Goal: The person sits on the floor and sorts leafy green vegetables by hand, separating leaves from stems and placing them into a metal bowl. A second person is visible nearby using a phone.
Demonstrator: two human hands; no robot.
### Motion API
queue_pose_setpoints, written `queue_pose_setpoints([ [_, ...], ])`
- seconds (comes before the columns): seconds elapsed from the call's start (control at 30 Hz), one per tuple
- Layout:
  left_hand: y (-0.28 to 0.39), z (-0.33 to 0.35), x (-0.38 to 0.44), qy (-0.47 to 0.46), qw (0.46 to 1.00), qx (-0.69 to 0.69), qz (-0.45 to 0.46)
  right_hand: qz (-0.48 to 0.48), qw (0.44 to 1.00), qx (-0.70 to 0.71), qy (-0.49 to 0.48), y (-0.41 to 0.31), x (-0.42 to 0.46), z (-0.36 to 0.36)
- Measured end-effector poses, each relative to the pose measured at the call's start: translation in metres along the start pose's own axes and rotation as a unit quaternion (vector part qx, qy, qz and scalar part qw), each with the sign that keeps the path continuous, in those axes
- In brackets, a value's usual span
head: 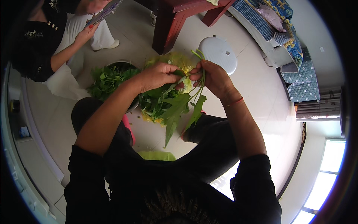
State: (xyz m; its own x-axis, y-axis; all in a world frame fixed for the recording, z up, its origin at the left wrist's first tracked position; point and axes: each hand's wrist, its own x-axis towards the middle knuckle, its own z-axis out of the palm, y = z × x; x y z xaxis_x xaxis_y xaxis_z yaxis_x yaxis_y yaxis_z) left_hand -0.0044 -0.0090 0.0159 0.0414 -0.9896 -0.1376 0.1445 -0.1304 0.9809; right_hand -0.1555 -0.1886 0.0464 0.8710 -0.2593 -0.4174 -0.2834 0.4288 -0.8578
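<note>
My right hand [214, 77] grips several long green stems, whose cut ends stick up past the fingers. Large pointed leaves [176, 107] hang from these stems below the hand. Close beside it, my left hand [158, 77] pinches a green leaf between thumb and fingers; its fingertips nearly meet the right hand's. Under my hands, a yellow plastic bag [172, 59] lies on the floor with a heap of leafy greens [152, 105] on it. To its left, a metal pot [129, 62] holds more leafy greens [109, 79], partly hidden by my left forearm.
A person [36, 42] at upper left holds a phone [105, 12]. A dark red wooden table leg [167, 33] stands beyond the bag. A round grey-white lid-like object [219, 53] is behind my right hand. A sofa [268, 30] lines the far right.
</note>
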Motion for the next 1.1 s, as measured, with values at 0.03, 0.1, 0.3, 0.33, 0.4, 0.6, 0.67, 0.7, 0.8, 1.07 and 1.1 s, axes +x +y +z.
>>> queue_pose_setpoints([
  [0.03, -0.002, -0.001, 0.001, -0.014, 1.0, 0.001, 0.01, -0.003, 1.0, 0.012, 0.002, 0.0, 0.0, 0.0],
  [0.1, -0.005, -0.001, 0.005, 0.011, 1.0, -0.023, 0.009, -0.011, 1.0, 0.012, -0.009, -0.003, 0.001, 0.001],
  [0.3, -0.003, 0.01, 0.006, 0.046, 0.997, 0.055, -0.013, -0.032, 0.999, 0.02, -0.021, 0.003, 0.001, 0.006],
  [0.33, -0.004, 0.013, 0.005, 0.06, 0.997, 0.042, -0.015, -0.037, 0.999, 0.019, -0.021, 0.004, 0.001, 0.006],
  [0.4, -0.006, 0.016, 0.006, 0.087, 0.996, 0.017, -0.016, -0.047, 0.999, 0.019, 0.006, 0.003, 0.002, 0.003],
  [0.6, -0.016, -0.002, 0.005, 0.037, 0.993, 0.003, -0.114, -0.099, 0.993, 0.036, 0.061, -0.007, 0.004, -0.025],
  [0.67, -0.014, 0.0, 0.003, 0.044, 0.993, 0.008, -0.107, -0.105, 0.99, 0.048, 0.079, -0.007, 0.004, -0.038],
  [0.7, -0.012, 0.0, 0.001, 0.049, 0.993, 0.011, -0.102, -0.104, 0.99, 0.049, 0.087, -0.006, 0.004, -0.038],
  [0.8, -0.019, -0.007, 0.001, 0.048, 0.991, 0.024, -0.121, -0.107, 0.985, 0.056, 0.12, -0.006, 0.001, -0.041],
  [1.07, -0.023, -0.011, 0.0, 0.055, 0.988, 0.061, -0.134, -0.125, 0.965, 0.04, 0.229, -0.005, -0.002, -0.057],
  [1.1, -0.022, -0.011, 0.0, 0.057, 0.985, 0.084, -0.142, -0.138, 0.959, 0.025, 0.245, -0.005, -0.003, -0.06],
])
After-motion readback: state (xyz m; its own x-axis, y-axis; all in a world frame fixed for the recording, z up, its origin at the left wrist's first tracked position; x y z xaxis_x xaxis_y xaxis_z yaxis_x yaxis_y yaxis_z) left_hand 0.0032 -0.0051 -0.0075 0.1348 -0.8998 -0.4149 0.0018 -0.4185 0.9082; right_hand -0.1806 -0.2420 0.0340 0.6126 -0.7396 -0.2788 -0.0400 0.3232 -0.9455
